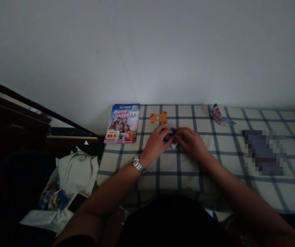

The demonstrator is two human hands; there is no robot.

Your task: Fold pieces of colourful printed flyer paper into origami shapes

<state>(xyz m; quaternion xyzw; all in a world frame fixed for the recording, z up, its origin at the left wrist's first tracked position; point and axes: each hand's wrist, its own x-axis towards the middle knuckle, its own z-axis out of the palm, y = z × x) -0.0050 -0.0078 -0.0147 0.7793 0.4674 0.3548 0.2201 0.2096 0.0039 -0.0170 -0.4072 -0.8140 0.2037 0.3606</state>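
Observation:
My left hand (157, 142) and my right hand (191, 141) meet over the checked tablecloth (214, 161), both pinched on a small folded piece of blue and white paper (170, 137). The fingertips of both hands close on it from either side. A silver wristwatch (137, 163) sits on my left wrist. Just beyond the hands lies a small orange bear-shaped cutout (159, 117).
A colourful leaflet (123, 122) lies at the table's left far corner. A torn printed paper scrap (220, 116) lies at the far right. A blurred dark object (264, 152) rests on the right. White cloth and bags (72, 171) lie below the left edge.

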